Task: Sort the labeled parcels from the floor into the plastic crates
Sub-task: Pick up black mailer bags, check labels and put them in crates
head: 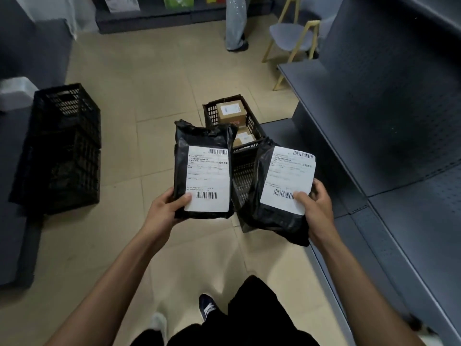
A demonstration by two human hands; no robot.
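I hold two black plastic mailer parcels with white barcode labels, face up, in front of me. My left hand grips the bottom left corner of the left parcel, thumb on its label. My right hand grips the lower right edge of the right parcel, thumb on its label. Behind the parcels on the floor stands a black plastic crate, partly hidden; its far part holds brown cardboard boxes. A stack of black crates stands on the floor at the left.
Grey metal shelving runs along the right side. A grey chair with yellow legs stands at the back right, and a person's legs are at the back centre. A white bin sits at the far left. The floor is beige tile.
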